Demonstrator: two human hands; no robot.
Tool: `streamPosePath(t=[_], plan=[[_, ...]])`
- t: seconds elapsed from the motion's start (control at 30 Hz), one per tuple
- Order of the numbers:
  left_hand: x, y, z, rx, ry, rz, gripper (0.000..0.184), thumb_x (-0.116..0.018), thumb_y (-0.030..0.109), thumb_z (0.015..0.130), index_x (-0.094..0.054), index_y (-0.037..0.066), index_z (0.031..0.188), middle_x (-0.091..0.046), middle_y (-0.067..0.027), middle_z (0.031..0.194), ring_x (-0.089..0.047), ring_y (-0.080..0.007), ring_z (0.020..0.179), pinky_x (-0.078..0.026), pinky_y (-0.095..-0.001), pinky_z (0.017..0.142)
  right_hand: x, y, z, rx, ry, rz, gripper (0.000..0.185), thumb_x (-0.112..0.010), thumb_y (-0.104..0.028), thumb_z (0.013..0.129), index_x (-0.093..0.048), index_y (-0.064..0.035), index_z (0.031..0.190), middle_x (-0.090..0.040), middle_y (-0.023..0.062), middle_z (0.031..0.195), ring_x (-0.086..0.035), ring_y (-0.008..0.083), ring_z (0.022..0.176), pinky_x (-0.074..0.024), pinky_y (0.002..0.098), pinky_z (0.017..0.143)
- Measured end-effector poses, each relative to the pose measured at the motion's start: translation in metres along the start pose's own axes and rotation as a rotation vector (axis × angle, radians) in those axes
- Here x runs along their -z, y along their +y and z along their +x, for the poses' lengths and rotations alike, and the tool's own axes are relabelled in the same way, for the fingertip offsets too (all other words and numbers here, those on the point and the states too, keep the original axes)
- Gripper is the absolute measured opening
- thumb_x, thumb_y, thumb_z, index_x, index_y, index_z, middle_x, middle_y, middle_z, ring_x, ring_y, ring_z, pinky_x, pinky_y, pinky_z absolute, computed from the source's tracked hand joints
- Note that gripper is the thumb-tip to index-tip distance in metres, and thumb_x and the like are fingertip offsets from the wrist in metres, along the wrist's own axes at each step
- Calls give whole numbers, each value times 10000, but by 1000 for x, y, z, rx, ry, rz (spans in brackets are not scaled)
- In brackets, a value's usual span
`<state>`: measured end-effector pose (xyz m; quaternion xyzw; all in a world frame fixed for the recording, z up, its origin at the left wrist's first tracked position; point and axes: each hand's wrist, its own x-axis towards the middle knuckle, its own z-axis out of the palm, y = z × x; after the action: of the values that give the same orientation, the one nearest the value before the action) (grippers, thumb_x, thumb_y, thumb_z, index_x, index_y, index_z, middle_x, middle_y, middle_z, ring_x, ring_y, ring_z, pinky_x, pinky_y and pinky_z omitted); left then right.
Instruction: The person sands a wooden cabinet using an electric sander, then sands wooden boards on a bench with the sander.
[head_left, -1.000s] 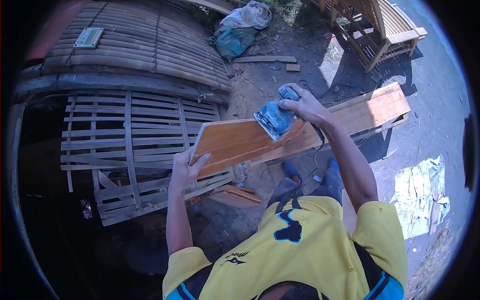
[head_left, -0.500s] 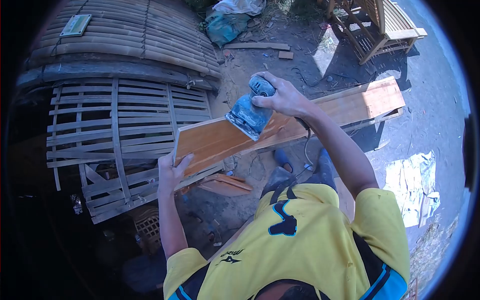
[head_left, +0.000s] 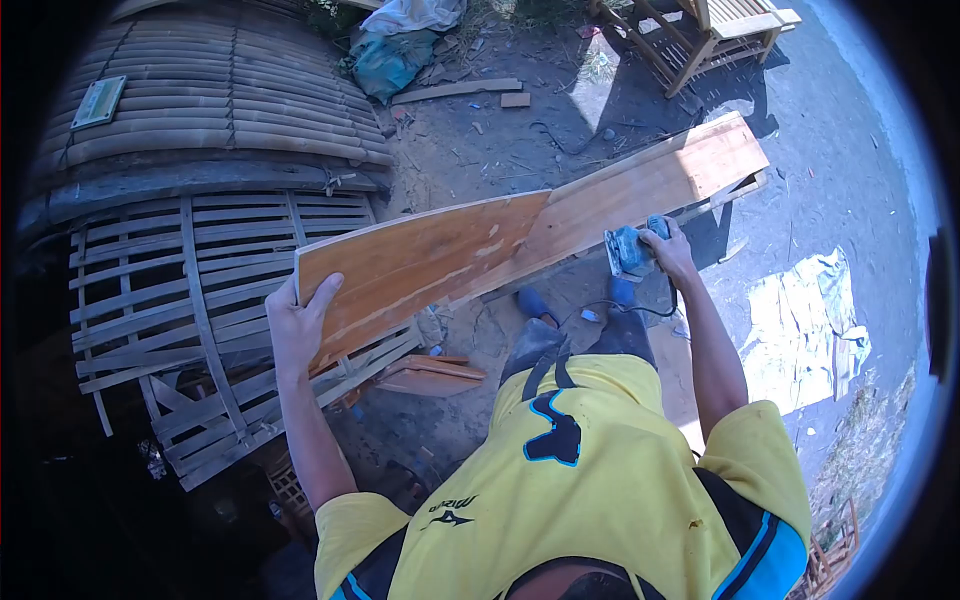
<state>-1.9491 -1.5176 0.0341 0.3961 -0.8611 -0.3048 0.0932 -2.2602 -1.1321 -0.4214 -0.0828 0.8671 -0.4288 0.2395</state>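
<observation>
My left hand (head_left: 302,322) grips the near-left end of a brown wooden board (head_left: 420,255), its thumb on the face and its fingers hidden behind. The board is raised and tilted on the left, and its far part meets a long, lighter plank (head_left: 640,200) at the right. In my right hand (head_left: 672,250) is a blue, dusty electric sander (head_left: 630,252), its pad side turned left. The sander is apart from the board, just below the plank's near edge. A dark cord (head_left: 668,305) hangs from it toward my legs.
A slatted bamboo platform (head_left: 240,300) stands at the left, beside a bamboo-pole surface (head_left: 250,90). Wooden pieces (head_left: 430,375) lie on the ground below the board. A wooden chair (head_left: 700,45) stands at the far right, and a white sheet (head_left: 805,330) lies on the ground.
My right hand has lifted the sander off the board and brought it down and right, toward my body. The board's left end is still in my left hand, and the view has shifted.
</observation>
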Motion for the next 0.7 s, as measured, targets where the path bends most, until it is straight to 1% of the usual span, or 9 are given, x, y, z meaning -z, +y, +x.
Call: streamPosePath(t=[0.03,0.1,0.13,0.27,0.4,0.53,0.57,0.67,0.7], plan=[[-5,11,3,-18,-22,-13,254,-801,109,984,-772,-49,1180,-794,-48,963,-656,-77,859,-533,-277,790,19,4,-9,-17,25,-6,759,-792,-487,839,-587,-83,1449,-726,162,1029,-683,219,732,-536,352,557],[-9,28,3,-136,-67,20,249,-797,114,990,-773,-53,1174,-790,-41,956,-650,-73,843,-520,-266,774,63,8,-34,-262,-48,68,734,-801,-460,834,-600,-82,1429,-726,141,942,-671,201,668,-532,343,540],[-8,34,4,-137,-63,21,245,-798,112,991,-772,-51,1172,-786,-42,947,-651,-74,840,-521,-264,779,91,-11,-49,-345,-63,78,782,-809,-481,808,-600,-33,1415,-754,203,1024,-738,289,824,-592,401,662],[-16,30,9,-158,4,-84,242,-805,120,989,-770,-42,1166,-781,-54,982,-672,-90,881,-539,-278,820,133,43,-71,-373,75,16,772,-800,-489,801,-609,-35,1395,-757,217,1055,-752,312,878,-608,426,731],[-70,25,20,-163,88,-181,247,-811,121,984,-771,-39,1168,-786,-62,1022,-694,-110,921,-548,-290,860,157,64,-87,-407,164,-7,774,-796,-481,793,-613,-33,1398,-744,242,1136,-751,344,964,-613,450,834],[-141,5,34,-159,79,-396,272,-817,138,984,-764,-53,1169,-791,-77,1046,-703,-112,949,-553,-292,877,171,37,-99,-479,173,62,755,-809,-503,799,-626,-65,1386,-743,242,1149,-748,347,986,-610,450,843],[-156,-7,38,-164,80,-412,272,-817,138,984,-764,-53,1169,-791,-77,1046,-703,-112,949,-553,-292,877,166,48,-96,-430,208,48,751,-809,-498,804,-620,-64,1386,-746,237,1140,-748,346,988,-609,451,847],[-193,-40,44,-150,34,-550,288,-820,145,983,-757,-52,1184,-791,-63,1071,-705,-109,955,-553,-289,879,172,16,-99,-455,181,75,763,-816,-490,810,-606,-55,1400,-748,240,1150,-748,364,1014,-598,459,888],[-200,-53,44,-148,38,-562,288,-820,145,983,-757,-52,1184,-791,-63,1071,-705,-109,955,-553,-289,879,167,18,-97,-377,215,56,768,-818,-486,812,-598,-51,1405,-748,246,1154,-747,375,1024,-590,464,911]])
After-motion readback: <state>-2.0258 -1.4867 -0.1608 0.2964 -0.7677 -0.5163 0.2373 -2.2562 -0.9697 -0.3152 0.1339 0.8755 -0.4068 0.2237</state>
